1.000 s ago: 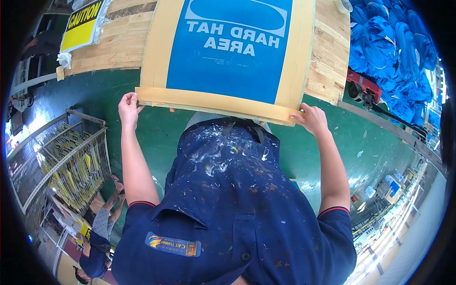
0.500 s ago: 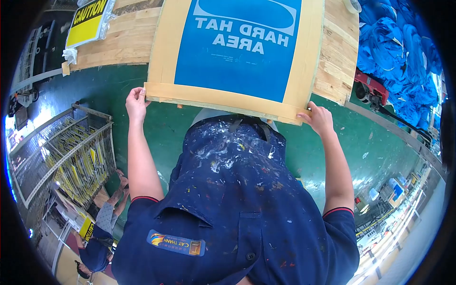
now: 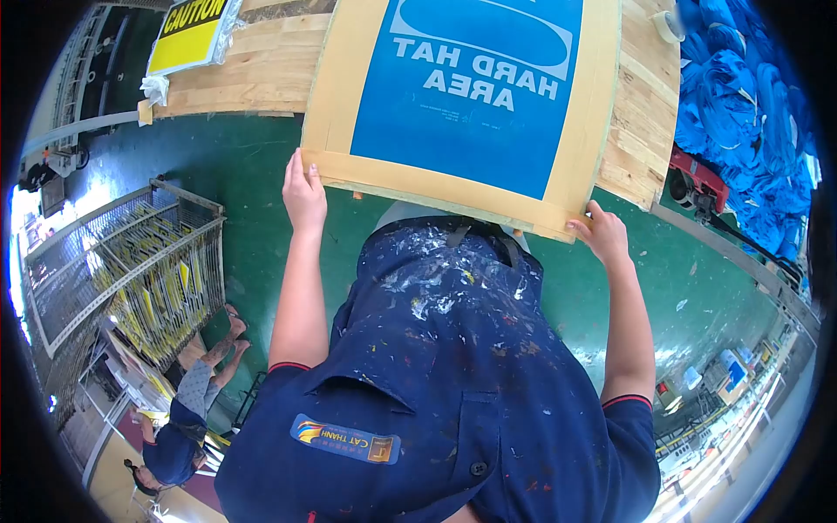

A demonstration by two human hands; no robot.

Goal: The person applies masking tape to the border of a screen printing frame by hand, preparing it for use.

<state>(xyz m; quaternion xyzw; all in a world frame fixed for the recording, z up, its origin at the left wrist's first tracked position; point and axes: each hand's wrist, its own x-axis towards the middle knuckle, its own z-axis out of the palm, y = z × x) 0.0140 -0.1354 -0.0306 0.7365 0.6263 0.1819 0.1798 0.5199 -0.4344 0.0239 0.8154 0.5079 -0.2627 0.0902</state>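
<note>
A screen printing frame [image 3: 436, 174] with tan taped borders reaches from the wooden table toward my body. Its blue mesh [image 3: 462, 144] carries the mirrored words "HARD HAT AREA" below an oval outline. At the frame's near left corner, my left hand [image 3: 305, 193] is closed on the edge. My right hand [image 3: 602, 233] grips the near right corner, thumb and fingers bent around it. The far end of the frame runs out of view at the top.
Wooden tabletop [image 3: 253, 70] shows on both sides of the frame. A yellow CAUTION sign [image 3: 185, 45] in plastic lies left, a tape roll [image 3: 668, 26] right. Blue bundles [image 3: 732, 96] are piled beyond. A wire rack [image 3: 139, 261] and another person [image 3: 179, 436] are at left.
The whole view has shifted, so the frame and table sit further right. My left hand's fingers now point up over the corner. Both hands stay on the frame.
</note>
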